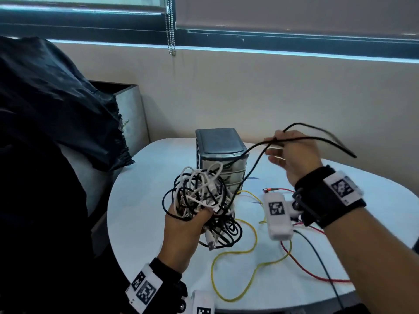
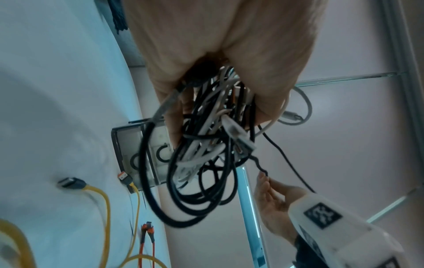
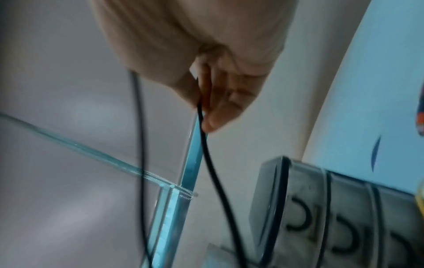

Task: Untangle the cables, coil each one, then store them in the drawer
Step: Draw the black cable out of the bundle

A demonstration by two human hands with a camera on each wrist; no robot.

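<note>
- Fingers of the left hand (image 1: 181, 225) are curled round a tangled bundle of black and white cables (image 1: 201, 200), held up above the near-left part of the white table (image 1: 140, 200); a USB plug dangles from its underside.
- The bundle looks light and floppy, its loops snagged through each other, so I judge that hard tugging would tighten knots; feeding a free end back through suits it better.
- Just behind the bundle stands the small drawer unit (image 1: 221, 155), its drawers all closed.
- A thin black cable (image 1: 256, 159) runs up from the bundle to the right hand (image 1: 292, 152), raised right of the unit; thumb and fingers pinch it near its free end, which trails off right.
- It seems slick and limp, so a hold close to the bundle gives better control.
- A yellow cable (image 1: 247, 250) and a red cable (image 1: 301, 266) lie loose on the near-right table.
</note>
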